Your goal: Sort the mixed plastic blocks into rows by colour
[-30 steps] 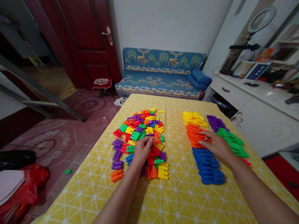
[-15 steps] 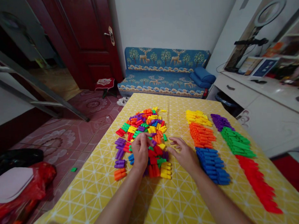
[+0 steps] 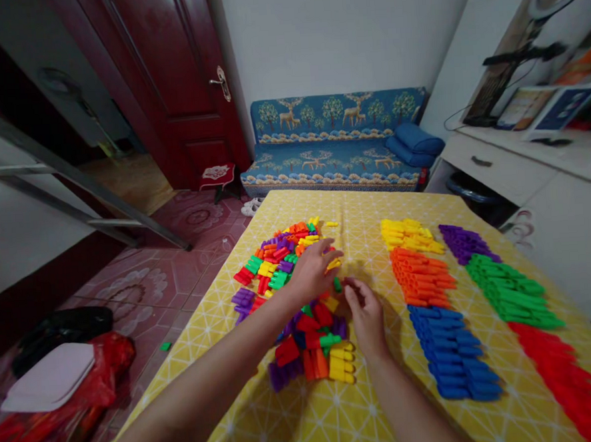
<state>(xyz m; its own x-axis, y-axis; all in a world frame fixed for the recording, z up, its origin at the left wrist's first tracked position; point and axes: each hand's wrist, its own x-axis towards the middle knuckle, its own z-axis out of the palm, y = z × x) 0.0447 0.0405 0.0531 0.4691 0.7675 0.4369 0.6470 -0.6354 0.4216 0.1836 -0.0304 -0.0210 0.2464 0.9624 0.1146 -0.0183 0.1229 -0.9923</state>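
A mixed pile of small plastic pieces [image 3: 279, 279] in red, green, yellow, purple, orange and blue lies on the yellow patterned tablecloth [image 3: 308, 423]. My left hand [image 3: 314, 270] reaches over the pile with its fingers spread. Close to its right, my right hand [image 3: 365, 310] has thumb and fingers curled together near a small green piece [image 3: 337, 284]; whether anything is between them is too small to tell. To the right lie colour groups: yellow [image 3: 409, 234], orange [image 3: 422, 276], blue [image 3: 454, 351], purple [image 3: 467, 242], green [image 3: 513, 290] and red [image 3: 568, 378].
Beyond the table stands a blue patterned sofa [image 3: 331, 145], with a small red stool [image 3: 217, 175] to its left. A white cabinet [image 3: 518, 187] is on the right. Red and black bags [image 3: 109, 366] and a green piece [image 3: 166, 346] lie on the floor at left.
My left hand has moved right and forward across the pile, and its fingers have spread. My right hand's fingers have curled in. The camera view has shifted slightly.
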